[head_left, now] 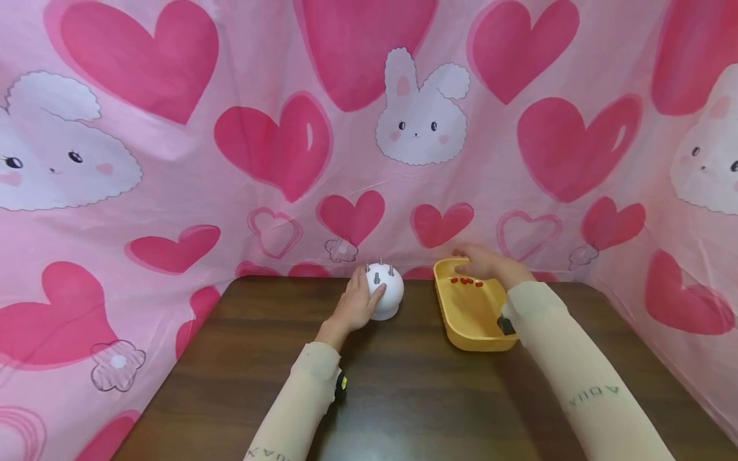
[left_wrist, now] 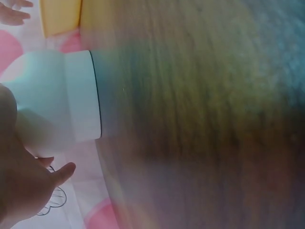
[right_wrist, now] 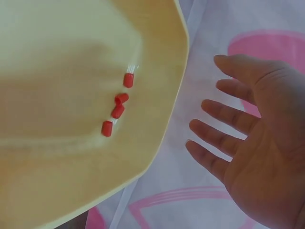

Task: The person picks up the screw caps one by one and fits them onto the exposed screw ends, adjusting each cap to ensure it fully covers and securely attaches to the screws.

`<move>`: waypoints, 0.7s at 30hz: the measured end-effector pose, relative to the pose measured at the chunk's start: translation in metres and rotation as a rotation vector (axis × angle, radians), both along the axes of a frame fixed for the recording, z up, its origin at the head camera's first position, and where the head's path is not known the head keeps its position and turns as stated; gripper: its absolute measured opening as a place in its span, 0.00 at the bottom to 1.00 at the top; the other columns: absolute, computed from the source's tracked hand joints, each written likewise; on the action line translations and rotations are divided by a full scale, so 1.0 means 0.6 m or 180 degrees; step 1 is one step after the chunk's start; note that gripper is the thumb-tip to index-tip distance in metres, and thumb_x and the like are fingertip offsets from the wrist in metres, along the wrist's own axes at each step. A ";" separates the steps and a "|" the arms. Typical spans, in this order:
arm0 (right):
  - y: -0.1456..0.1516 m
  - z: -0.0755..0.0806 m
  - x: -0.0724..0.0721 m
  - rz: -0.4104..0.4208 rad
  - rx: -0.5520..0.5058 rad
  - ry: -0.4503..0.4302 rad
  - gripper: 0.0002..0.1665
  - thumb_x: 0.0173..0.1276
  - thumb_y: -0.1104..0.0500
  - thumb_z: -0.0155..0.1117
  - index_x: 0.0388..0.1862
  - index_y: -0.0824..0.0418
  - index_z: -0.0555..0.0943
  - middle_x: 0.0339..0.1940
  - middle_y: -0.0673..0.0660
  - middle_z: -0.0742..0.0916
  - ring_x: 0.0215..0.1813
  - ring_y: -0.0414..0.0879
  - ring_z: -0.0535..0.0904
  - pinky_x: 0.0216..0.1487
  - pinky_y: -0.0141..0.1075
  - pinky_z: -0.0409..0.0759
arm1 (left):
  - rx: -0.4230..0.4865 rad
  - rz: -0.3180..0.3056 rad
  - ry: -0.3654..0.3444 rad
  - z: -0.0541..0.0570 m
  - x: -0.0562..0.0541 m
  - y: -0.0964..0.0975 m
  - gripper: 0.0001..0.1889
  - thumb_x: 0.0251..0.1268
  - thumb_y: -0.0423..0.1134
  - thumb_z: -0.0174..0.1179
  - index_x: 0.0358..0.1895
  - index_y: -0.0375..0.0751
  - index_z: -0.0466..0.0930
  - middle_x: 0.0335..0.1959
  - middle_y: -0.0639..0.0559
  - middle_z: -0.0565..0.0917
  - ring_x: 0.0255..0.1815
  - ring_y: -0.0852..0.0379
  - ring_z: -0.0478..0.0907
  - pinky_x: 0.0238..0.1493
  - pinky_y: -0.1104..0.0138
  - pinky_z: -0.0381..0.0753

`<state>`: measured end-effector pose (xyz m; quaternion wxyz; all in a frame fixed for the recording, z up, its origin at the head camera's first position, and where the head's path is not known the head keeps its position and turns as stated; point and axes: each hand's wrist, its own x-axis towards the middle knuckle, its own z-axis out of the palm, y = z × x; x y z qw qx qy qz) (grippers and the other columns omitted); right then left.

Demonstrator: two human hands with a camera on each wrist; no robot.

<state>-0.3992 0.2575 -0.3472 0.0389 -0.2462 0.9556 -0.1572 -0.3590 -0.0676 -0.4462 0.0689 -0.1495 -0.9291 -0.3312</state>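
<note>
My left hand (head_left: 353, 306) holds a white ball-shaped thing (head_left: 393, 293) by its left side, fingers along the far side and thumb across the front. Several short metal pegs (head_left: 377, 278) stick up from its top, and a round collar forms its base. In the left wrist view the white ball (left_wrist: 47, 105) shows its smooth side and collar. My right hand (head_left: 489, 266) hovers at the far end of a yellow tray (head_left: 475, 342). Its fingers (right_wrist: 228, 114) are spread, with nothing between them. Several small red cylinders (right_wrist: 117, 111) lie inside the tray near that end; one looks hollow.
Both things stand toward the back of a dark wood table (head_left: 403, 384). Close behind and to the sides hangs a pink curtain (head_left: 357, 166) with hearts and rabbits. A small dark device (head_left: 505, 325) sits at my right wrist.
</note>
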 end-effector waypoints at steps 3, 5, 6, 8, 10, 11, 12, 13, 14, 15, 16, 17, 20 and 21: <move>0.008 -0.001 -0.007 -0.0058 0.0023 -0.0104 0.30 0.72 0.62 0.63 0.67 0.76 0.71 0.63 0.75 0.79 0.65 0.71 0.73 0.68 0.64 0.69 | 0.0022 0.0010 0.0009 -0.002 0.001 0.002 0.44 0.79 0.58 0.48 0.80 0.29 0.42 0.81 0.33 0.51 0.79 0.35 0.55 0.73 0.38 0.61; 0.014 -0.003 -0.009 -0.0097 0.0032 -0.0164 0.30 0.71 0.62 0.63 0.67 0.76 0.70 0.63 0.75 0.79 0.64 0.71 0.74 0.67 0.64 0.70 | 0.0021 0.0009 -0.0001 -0.004 0.001 0.003 0.44 0.79 0.58 0.48 0.80 0.30 0.42 0.80 0.33 0.51 0.78 0.35 0.55 0.73 0.38 0.61; 0.017 -0.004 -0.011 -0.0125 0.0023 -0.0198 0.30 0.71 0.62 0.63 0.67 0.76 0.70 0.62 0.76 0.78 0.64 0.71 0.73 0.66 0.64 0.70 | 0.0023 0.0002 -0.0002 -0.003 0.002 0.004 0.44 0.79 0.58 0.48 0.80 0.30 0.42 0.80 0.33 0.51 0.78 0.35 0.55 0.73 0.38 0.61; 0.023 -0.008 -0.013 -0.0157 0.0017 -0.0236 0.30 0.70 0.63 0.63 0.66 0.76 0.69 0.61 0.76 0.78 0.63 0.72 0.74 0.65 0.65 0.71 | 0.0023 -0.0010 -0.0042 -0.001 0.003 0.006 0.45 0.78 0.59 0.48 0.81 0.31 0.41 0.81 0.34 0.51 0.78 0.36 0.55 0.74 0.38 0.60; 0.029 -0.012 -0.016 -0.0149 0.0013 -0.0240 0.29 0.69 0.64 0.63 0.65 0.75 0.70 0.60 0.76 0.79 0.62 0.73 0.74 0.64 0.65 0.71 | -0.0004 -0.0010 -0.0074 0.002 0.004 0.007 0.45 0.78 0.60 0.47 0.81 0.31 0.40 0.81 0.35 0.50 0.79 0.37 0.54 0.74 0.39 0.60; 0.031 -0.014 -0.018 -0.0138 0.0005 -0.0241 0.28 0.68 0.64 0.63 0.64 0.76 0.70 0.59 0.77 0.79 0.62 0.73 0.75 0.64 0.65 0.72 | -0.0015 -0.0006 -0.0068 0.003 0.004 0.007 0.45 0.79 0.61 0.46 0.81 0.31 0.40 0.81 0.35 0.50 0.79 0.37 0.54 0.74 0.40 0.60; 0.032 -0.015 -0.020 -0.0122 -0.0008 -0.0239 0.28 0.68 0.65 0.63 0.63 0.76 0.70 0.58 0.77 0.79 0.61 0.73 0.75 0.64 0.65 0.72 | -0.0026 0.0004 -0.0061 0.003 0.004 0.007 0.45 0.79 0.61 0.46 0.81 0.31 0.41 0.81 0.34 0.50 0.79 0.37 0.54 0.74 0.40 0.60; 0.032 -0.018 -0.022 -0.0102 -0.0009 -0.0233 0.27 0.68 0.65 0.63 0.62 0.76 0.71 0.58 0.77 0.80 0.60 0.73 0.75 0.63 0.65 0.73 | -0.0050 0.0023 -0.0071 0.003 0.004 0.006 0.45 0.79 0.61 0.46 0.81 0.31 0.41 0.81 0.35 0.50 0.79 0.37 0.54 0.75 0.40 0.60; 0.032 -0.020 -0.024 -0.0070 -0.0014 -0.0229 0.26 0.67 0.65 0.63 0.61 0.76 0.71 0.57 0.77 0.80 0.59 0.73 0.76 0.63 0.65 0.73 | -0.0067 0.0040 -0.0062 0.003 0.005 0.005 0.45 0.79 0.61 0.46 0.81 0.31 0.41 0.81 0.35 0.50 0.79 0.37 0.54 0.75 0.41 0.61; 0.031 -0.022 -0.027 -0.0049 -0.0023 -0.0243 0.26 0.66 0.65 0.63 0.60 0.76 0.71 0.56 0.78 0.80 0.59 0.73 0.76 0.62 0.64 0.74 | -0.0068 0.0056 -0.0038 0.002 0.006 0.003 0.45 0.79 0.60 0.46 0.81 0.31 0.42 0.81 0.34 0.51 0.79 0.37 0.54 0.74 0.41 0.61; 0.030 -0.024 -0.030 -0.0016 -0.0017 -0.0244 0.26 0.66 0.66 0.63 0.59 0.77 0.71 0.56 0.78 0.80 0.58 0.72 0.77 0.62 0.64 0.74 | -0.0068 0.0074 -0.0028 0.001 0.006 0.002 0.45 0.79 0.60 0.47 0.81 0.31 0.42 0.81 0.34 0.51 0.79 0.37 0.55 0.74 0.41 0.61; 0.029 -0.027 -0.033 -0.0006 -0.0006 -0.0253 0.26 0.65 0.66 0.63 0.59 0.77 0.71 0.56 0.78 0.80 0.57 0.72 0.77 0.62 0.63 0.75 | -0.0070 0.0082 -0.0011 0.000 0.006 0.001 0.44 0.79 0.60 0.47 0.81 0.30 0.42 0.81 0.34 0.51 0.79 0.36 0.55 0.74 0.41 0.62; 0.024 -0.036 -0.043 -0.0016 0.0010 -0.0376 0.29 0.65 0.67 0.62 0.62 0.80 0.69 0.57 0.79 0.79 0.57 0.70 0.77 0.61 0.61 0.76 | -0.0039 0.0099 -0.0011 -0.002 0.004 -0.001 0.45 0.79 0.60 0.47 0.81 0.31 0.43 0.81 0.34 0.51 0.79 0.36 0.55 0.74 0.40 0.61; 0.022 -0.039 -0.045 -0.0049 0.0023 -0.0424 0.29 0.65 0.67 0.62 0.62 0.80 0.69 0.58 0.79 0.79 0.56 0.69 0.78 0.61 0.59 0.77 | -0.0040 0.0099 -0.0031 -0.003 0.003 -0.002 0.45 0.79 0.61 0.47 0.81 0.32 0.42 0.81 0.35 0.51 0.79 0.37 0.54 0.75 0.40 0.61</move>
